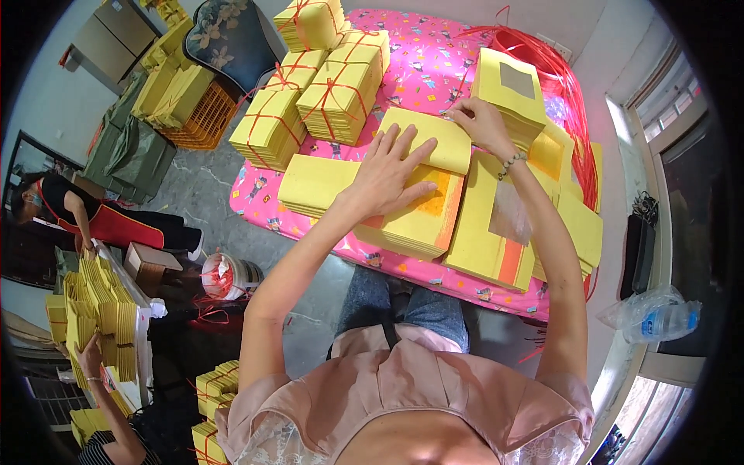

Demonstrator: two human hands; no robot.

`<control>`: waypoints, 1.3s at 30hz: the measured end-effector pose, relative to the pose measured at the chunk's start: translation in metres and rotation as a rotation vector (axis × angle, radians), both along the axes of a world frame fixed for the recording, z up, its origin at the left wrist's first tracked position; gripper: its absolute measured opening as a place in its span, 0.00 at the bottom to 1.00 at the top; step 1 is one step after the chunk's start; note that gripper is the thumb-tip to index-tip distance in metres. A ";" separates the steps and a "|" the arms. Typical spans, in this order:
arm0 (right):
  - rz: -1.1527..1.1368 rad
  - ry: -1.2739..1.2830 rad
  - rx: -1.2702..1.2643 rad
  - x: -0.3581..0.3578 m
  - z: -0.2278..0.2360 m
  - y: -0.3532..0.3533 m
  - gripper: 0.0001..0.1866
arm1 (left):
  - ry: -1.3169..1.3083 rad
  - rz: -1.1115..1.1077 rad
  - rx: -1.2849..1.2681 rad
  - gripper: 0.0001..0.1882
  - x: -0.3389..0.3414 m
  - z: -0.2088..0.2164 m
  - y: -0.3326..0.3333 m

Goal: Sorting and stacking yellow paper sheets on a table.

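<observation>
My left hand (394,169) lies flat with fingers spread on a stack of yellow paper (407,232) that bears an orange band and a gold patch. Under its fingertips is a folded-over yellow sheet or thin bundle (434,139). My right hand (482,125), a beaded bracelet at its wrist, is by the far right corner of that fold. Its fingers are curled together; anything between them is too small to make out. Below my right forearm lies another yellow paper stack (474,232) with a silver-grey patch.
Bundles of yellow paper tied with red string (335,97) stand at the back left of the pink patterned table cover (422,39). Taller paper stacks (504,93) and red plastic strips (570,93) are at right. Two other people work at left, near a bucket (229,275) and orange crate (203,116).
</observation>
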State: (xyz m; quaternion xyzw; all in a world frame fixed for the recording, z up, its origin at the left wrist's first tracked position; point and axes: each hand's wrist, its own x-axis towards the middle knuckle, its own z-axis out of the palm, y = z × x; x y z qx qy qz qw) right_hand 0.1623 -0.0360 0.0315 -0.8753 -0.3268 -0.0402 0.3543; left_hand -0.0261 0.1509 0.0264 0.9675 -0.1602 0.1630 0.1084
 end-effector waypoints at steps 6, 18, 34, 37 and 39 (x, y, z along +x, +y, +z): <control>0.160 0.059 -0.074 0.007 0.002 0.020 0.18 | 0.022 -0.001 -0.005 0.39 0.007 -0.002 0.001; 0.190 0.084 -0.171 -0.004 0.004 0.032 0.16 | 0.101 0.000 0.008 0.39 0.009 -0.002 0.003; 0.183 0.087 -0.182 -0.004 0.006 0.034 0.16 | 0.087 0.014 0.045 0.41 0.010 -0.001 -0.004; 0.180 0.064 -0.189 -0.005 0.008 0.034 0.15 | 0.091 0.015 0.065 0.42 0.011 -0.004 -0.005; 0.178 0.084 -0.200 -0.004 0.008 0.034 0.15 | 0.116 0.018 0.069 0.42 0.011 -0.004 -0.005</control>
